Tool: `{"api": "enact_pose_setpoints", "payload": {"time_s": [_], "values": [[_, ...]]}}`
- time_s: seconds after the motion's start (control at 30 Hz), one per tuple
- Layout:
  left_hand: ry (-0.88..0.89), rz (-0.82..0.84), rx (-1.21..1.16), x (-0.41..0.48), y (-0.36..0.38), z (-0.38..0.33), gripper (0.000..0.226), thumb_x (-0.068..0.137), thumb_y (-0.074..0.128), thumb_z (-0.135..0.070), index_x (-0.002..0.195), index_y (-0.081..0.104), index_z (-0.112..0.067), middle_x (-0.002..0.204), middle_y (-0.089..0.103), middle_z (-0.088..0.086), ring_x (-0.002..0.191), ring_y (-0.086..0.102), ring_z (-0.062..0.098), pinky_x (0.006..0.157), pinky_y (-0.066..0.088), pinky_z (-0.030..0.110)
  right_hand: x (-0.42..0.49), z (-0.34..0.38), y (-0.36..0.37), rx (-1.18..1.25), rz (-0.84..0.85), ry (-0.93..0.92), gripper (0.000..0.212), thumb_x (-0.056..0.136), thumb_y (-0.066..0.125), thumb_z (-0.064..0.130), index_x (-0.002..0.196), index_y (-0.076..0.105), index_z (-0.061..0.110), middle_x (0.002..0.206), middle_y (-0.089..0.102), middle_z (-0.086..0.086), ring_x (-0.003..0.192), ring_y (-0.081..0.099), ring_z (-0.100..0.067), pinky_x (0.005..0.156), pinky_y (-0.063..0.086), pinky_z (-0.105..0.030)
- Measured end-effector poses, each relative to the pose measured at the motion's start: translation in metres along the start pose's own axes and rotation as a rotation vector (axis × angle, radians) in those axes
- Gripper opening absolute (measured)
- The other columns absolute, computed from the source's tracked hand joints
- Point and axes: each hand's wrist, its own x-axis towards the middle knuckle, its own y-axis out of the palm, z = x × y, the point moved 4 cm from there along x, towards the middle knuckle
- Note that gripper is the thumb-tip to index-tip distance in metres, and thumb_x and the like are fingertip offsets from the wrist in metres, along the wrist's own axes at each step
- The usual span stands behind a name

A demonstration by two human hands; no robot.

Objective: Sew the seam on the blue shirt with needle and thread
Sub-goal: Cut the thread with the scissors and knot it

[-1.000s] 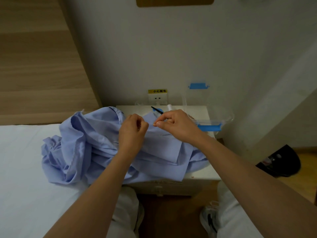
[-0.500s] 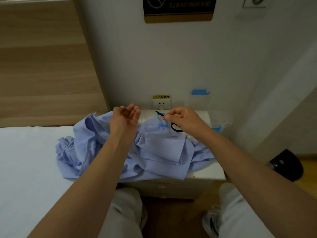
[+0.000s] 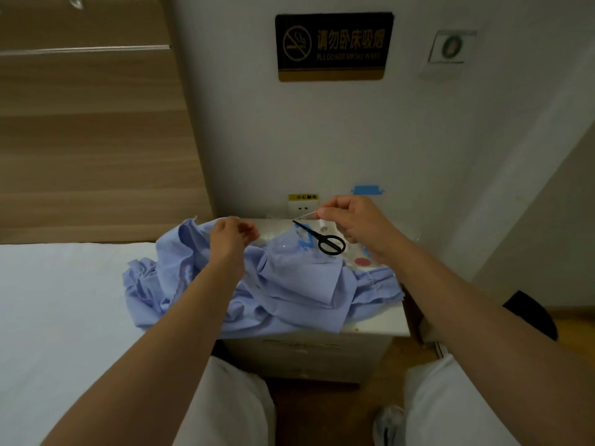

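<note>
blue shirt (image 3: 289,286) 1, black scissors (image 3: 311,233) 1

blue shirt (image 3: 299,284): thin woven cloth, matt, soft and heavily creased.
thread (image 3: 304,217): fine pale fibre, matt.
scissors (image 3: 330,243): black all over; the handles looked like matt plastic, and the blade material could not be told.
counter (image 3: 373,329): white, hard and smooth, with a faint sheen on top.
clear box (image 3: 357,252): transparent glossy plastic with blue plastic parts.
bed sheet (image 3: 58,300): white cloth, matt, lay smooth.
headboard (image 3: 96,140): wood-grain panel, smooth, satin finish.
wall (image 3: 241,123): white paint, matt, faintly textured.
sign (image 3: 334,46): dark glossy plate with gold-coloured print and band.
floor (image 3: 322,413): brown, wood-look, smooth.
</note>
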Motion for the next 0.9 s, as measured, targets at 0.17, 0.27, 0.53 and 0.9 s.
{"api": "enact_pose_setpoints", "payload": {"time_s": [0.17, 0.27, 0.53, 0.9], "values": [[-0.035, 0.083, 0.233, 0.002, 0.007, 0.002, 0.029, 0.095, 0.036, 0.0, 0.068, 0.045, -0.007, 0.059, 0.051, 0.006, 0.061, 0.047, 0.019, 0.06, 0.046, 0.026, -0.006, 0.011, 0.0, -0.028, 0.006, -0.01, 0.021, 0.095, 0.057, 0.011, 0.105, 0.067, -0.005, 0.039, 0.049, 0.023, 0.038, 0.048, 0.009, 0.038, 0.032, -0.007], [0.036, 0.162, 0.595, 0.003, 0.003, 0.002, 0.012, 0.095, 0.046, -0.007, 0.103, 0.055, -0.004, 0.089, 0.057, 0.008, 0.085, 0.055, 0.025, 0.076, 0.047, 0.031, -0.006, 0.016, 0.0, -0.057, 0.006, -0.013, 0.02, 0.094, 0.059, 0.012, 0.102, 0.069, -0.003, 0.038, 0.049, 0.023, 0.038, 0.048, 0.01, 0.038, 0.033, -0.007], [0.544, 0.492, 0.48, -0.057, 0.053, -0.035, 0.022, 0.1, 0.047, -0.012, 0.12, 0.057, -0.01, 0.112, 0.064, 0.007, 0.1, 0.061, 0.016, 0.087, 0.048, 0.018, 0.0, 0.018, -0.001, -0.139, -0.047, -0.021, 0.012, 0.089, 0.066, 0.016, 0.084, 0.071, 0.006, 0.042, 0.048, 0.015, 0.036, 0.039, 0.0, 0.041, 0.03, -0.01], [0.172, 0.293, 0.433, -0.043, 0.047, -0.017, 0.029, 0.101, 0.038, -0.01, 0.082, 0.059, -0.009, 0.051, 0.028, 0.003, 0.038, 0.022, 0.01, 0.036, 0.02, 0.016, -0.006, 0.011, -0.005, -0.169, -0.067, -0.002, 0.01, 0.089, 0.065, 0.016, 0.081, 0.07, 0.012, 0.045, 0.044, 0.013, 0.033, 0.037, 0.001, 0.039, 0.028, -0.009]]}}
